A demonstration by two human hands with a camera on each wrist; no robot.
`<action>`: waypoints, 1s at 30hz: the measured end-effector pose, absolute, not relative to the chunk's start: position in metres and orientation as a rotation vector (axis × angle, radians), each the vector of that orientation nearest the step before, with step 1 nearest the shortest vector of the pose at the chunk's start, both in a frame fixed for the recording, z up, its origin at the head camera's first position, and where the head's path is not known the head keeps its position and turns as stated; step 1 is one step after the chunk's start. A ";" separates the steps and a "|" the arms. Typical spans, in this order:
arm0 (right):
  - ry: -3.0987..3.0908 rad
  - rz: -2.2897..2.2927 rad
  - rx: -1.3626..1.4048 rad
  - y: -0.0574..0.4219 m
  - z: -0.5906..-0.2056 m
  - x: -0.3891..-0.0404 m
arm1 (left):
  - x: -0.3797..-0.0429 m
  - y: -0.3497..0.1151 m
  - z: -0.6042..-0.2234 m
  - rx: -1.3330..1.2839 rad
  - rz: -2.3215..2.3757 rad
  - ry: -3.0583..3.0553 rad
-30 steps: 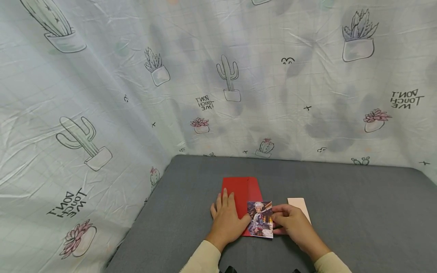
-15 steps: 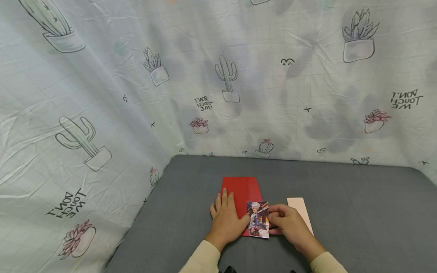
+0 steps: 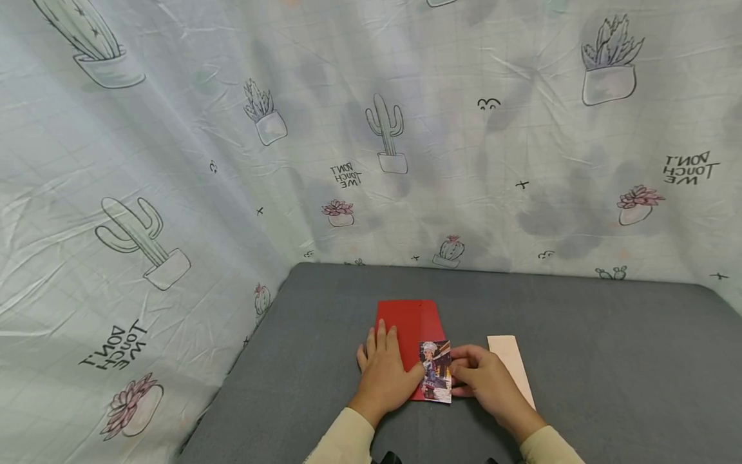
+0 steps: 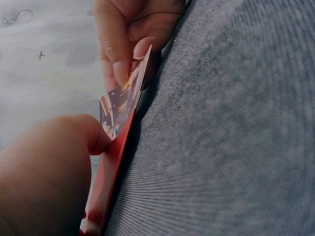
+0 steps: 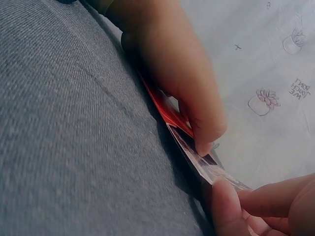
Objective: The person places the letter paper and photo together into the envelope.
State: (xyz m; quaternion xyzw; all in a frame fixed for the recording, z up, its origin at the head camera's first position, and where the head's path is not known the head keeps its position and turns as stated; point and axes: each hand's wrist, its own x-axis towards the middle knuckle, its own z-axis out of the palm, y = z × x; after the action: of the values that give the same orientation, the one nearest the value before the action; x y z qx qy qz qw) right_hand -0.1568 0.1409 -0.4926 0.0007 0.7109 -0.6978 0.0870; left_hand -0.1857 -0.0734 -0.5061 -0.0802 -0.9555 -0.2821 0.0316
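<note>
A red envelope (image 3: 400,322) lies on the grey table, its flap (image 3: 431,320) opened out to the right. My left hand (image 3: 382,377) rests on it with fingers spread, the thumb at the envelope's mouth touching a photo card (image 3: 438,377). The printed card shows a figure in a white hat, and its left part is hidden inside the envelope. At the card's right edge, my right hand (image 3: 487,380) pinches it between thumb and fingers. In the left wrist view the photo card (image 4: 118,105) enters the red envelope (image 4: 110,169) at a slight bend.
A pale pink paper piece (image 3: 510,361), perhaps another envelope, lies partly under my right forearm. The grey table (image 3: 608,361) stretches out on both sides. Behind it hangs a white curtain (image 3: 464,161) printed with cacti.
My right hand has moved left, sliding the photo card further into the red envelope, so less of its picture shows. The left hand has stayed in place.
</note>
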 end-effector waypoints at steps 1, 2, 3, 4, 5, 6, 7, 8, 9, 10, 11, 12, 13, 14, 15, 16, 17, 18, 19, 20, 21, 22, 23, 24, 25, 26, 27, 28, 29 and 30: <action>2.111 -2.087 -0.002 0.140 -0.494 -0.157 | -0.186 -0.073 -0.506 -0.248 -0.869 -2.943; 2.106 -2.094 -0.006 0.139 -0.494 -0.157 | -0.185 -0.073 -0.506 -0.249 -0.869 -2.942; 2.102 -2.098 -0.008 0.139 -0.496 -0.158 | -0.185 -0.073 -0.506 -0.251 -0.870 -2.941; 2.100 -2.103 -0.010 0.138 -0.497 -0.158 | -0.185 -0.073 -0.506 -0.252 -0.870 -2.942; 2.103 -2.104 -0.009 0.137 -0.498 -0.158 | -0.185 -0.073 -0.507 -0.252 -0.868 -2.943; 2.105 -2.103 0.003 0.137 -0.499 -0.159 | -0.185 -0.073 -0.507 -0.254 -0.868 -2.943; 2.110 -2.103 0.013 0.136 -0.499 -0.159 | -0.185 -0.072 -0.507 -0.256 -0.867 -2.942; 2.112 -2.104 0.020 0.135 -0.499 -0.159 | -0.185 -0.072 -0.507 -0.257 -0.865 -2.942; 2.115 -2.106 0.029 0.134 -0.500 -0.159 | -0.185 -0.072 -0.507 -0.258 -0.861 -2.944; 2.119 -2.107 0.038 0.133 -0.500 -0.159 | -0.185 -0.072 -0.508 -0.257 -0.857 -2.945; 2.123 -2.107 0.047 0.132 -0.499 -0.159 | -0.185 -0.072 -0.508 -0.259 -0.853 -2.943; 2.128 -2.109 0.055 0.131 -0.499 -0.159 | -0.185 -0.072 -0.508 -0.264 -0.851 -2.937; 2.136 -2.106 0.063 0.130 -0.499 -0.159 | -0.185 -0.072 -0.509 -0.268 -0.846 -2.931; 2.143 -2.105 0.073 0.129 -0.499 -0.159 | -0.185 -0.072 -0.509 -0.271 -0.846 -2.925; 2.150 -2.103 0.085 0.128 -0.500 -0.159 | -0.185 -0.072 -0.510 -0.276 -0.842 -2.919; 2.159 -2.099 0.097 0.127 -0.499 -0.159 | -0.185 -0.072 -0.510 -0.280 -0.843 -2.914; 2.169 -2.096 0.108 0.126 -0.498 -0.159 | -0.184 -0.072 -0.511 -0.286 -0.850 -2.904; 2.177 -2.094 0.120 0.125 -0.498 -0.159 | -0.184 -0.072 -0.511 -0.293 -0.856 -2.893; 2.182 -2.094 0.132 0.125 -0.497 -0.159 | -0.184 -0.072 -0.511 -0.294 -0.862 -2.890; 2.183 -2.097 0.141 0.124 -0.497 -0.158 | -0.184 -0.072 -0.511 -0.296 -0.866 -2.887; 2.183 -2.099 0.147 0.124 -0.496 -0.158 | -0.184 -0.072 -0.511 -0.296 -0.868 -2.888; 2.181 -2.103 0.148 0.123 -0.495 -0.158 | -0.184 -0.072 -0.511 -0.296 -0.875 -2.885; 2.177 -2.107 0.147 0.123 -0.494 -0.158 | -0.184 -0.072 -0.511 -0.298 -0.882 -2.877; 2.173 -2.109 0.146 0.122 -0.493 -0.158 | -0.184 -0.072 -0.511 -0.296 -0.881 -2.877; 2.169 -2.111 0.143 0.122 -0.492 -0.158 | -0.184 -0.072 -0.511 -0.295 -0.875 -2.880; 2.167 -2.111 0.139 0.121 -0.492 -0.158 | -0.184 -0.072 -0.511 -0.293 -0.867 -2.883; 2.164 -2.110 0.135 0.121 -0.491 -0.158 | -0.184 -0.072 -0.512 -0.294 -0.867 -2.880; 2.159 -2.110 0.129 0.121 -0.490 -0.158 | -0.185 -0.072 -0.512 -0.294 -0.867 -2.876; 2.157 -2.108 0.124 0.121 -0.489 -0.158 | -0.185 -0.072 -0.512 -0.294 -0.864 -2.876; 2.154 -2.106 0.119 0.121 -0.489 -0.158 | -0.185 -0.072 -0.513 -0.292 -0.858 -2.880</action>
State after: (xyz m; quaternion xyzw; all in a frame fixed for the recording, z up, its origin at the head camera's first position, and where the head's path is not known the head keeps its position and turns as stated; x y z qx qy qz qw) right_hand -0.1576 0.1215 -0.4890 0.0394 0.7129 -0.6973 0.0633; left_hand -0.1850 -0.0721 -0.5129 -0.0966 -0.9521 -0.2836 0.0613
